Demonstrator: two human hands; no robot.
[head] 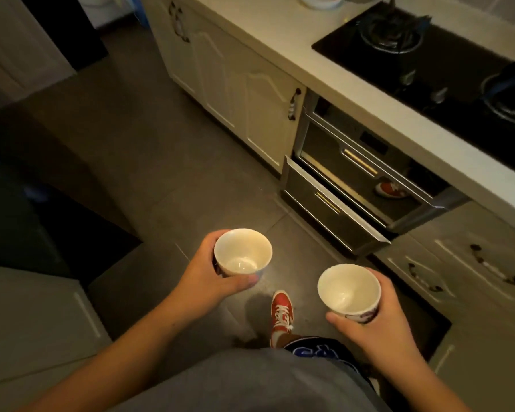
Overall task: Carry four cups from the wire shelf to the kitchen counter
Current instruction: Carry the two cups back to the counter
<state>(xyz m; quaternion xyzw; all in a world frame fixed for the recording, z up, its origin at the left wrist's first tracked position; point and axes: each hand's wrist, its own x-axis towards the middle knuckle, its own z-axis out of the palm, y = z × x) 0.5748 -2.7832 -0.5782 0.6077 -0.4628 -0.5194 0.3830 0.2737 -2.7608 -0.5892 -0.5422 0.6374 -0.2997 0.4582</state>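
Your left hand wraps one white cup, your right hand wraps another cup. Both upright, empty, held over the floor, near the counter with stove.

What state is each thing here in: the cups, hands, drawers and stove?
White cup on the left: upright, empty, held.
White printed cup on the right: upright, empty, held.
Left hand: gripping a cup.
Right hand: gripping a cup.
Lower steel drawer: pulled open.
Black gas stove: unlit.
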